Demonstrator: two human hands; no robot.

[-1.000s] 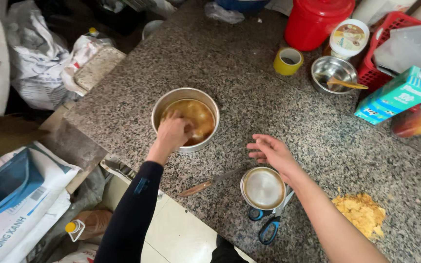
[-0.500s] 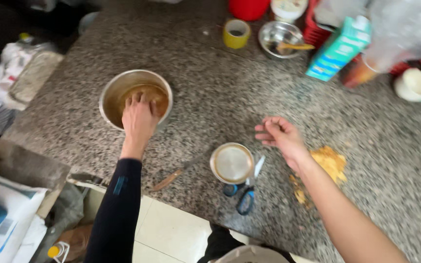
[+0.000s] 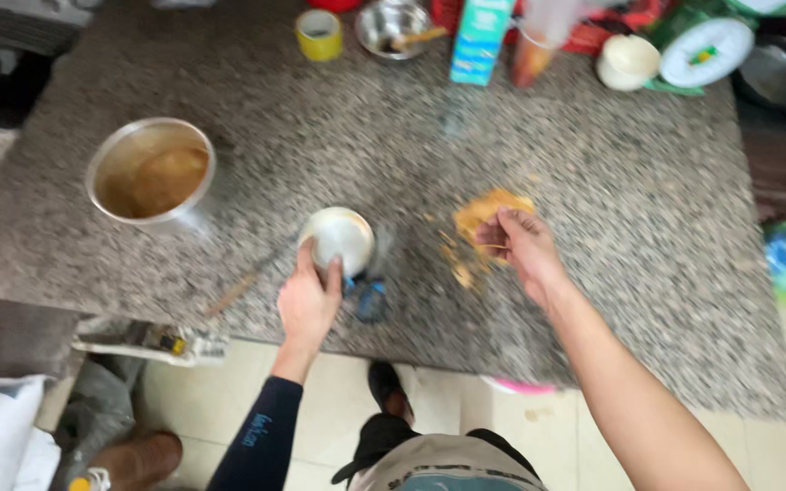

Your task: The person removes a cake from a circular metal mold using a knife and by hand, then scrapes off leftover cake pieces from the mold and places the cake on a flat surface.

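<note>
My left hand grips the near side of a small round metal container with a pale inside, standing on the speckled granite counter. My right hand is over a pile of yellow-orange crumbly shreds, fingers pinched on some of it. A large metal bowl with brownish batter stands to the left, away from both hands. Blue-handled scissors lie next to the small container.
At the far edge stand a yellow tape roll, a small steel bowl with a spoon, a teal carton, a white cup and a kitchen scale. A thin wooden stick lies near the front edge.
My left hand left the large bowl and took hold of the small container. My right hand moved right onto the yellow shreds. The view swung to the right.
</note>
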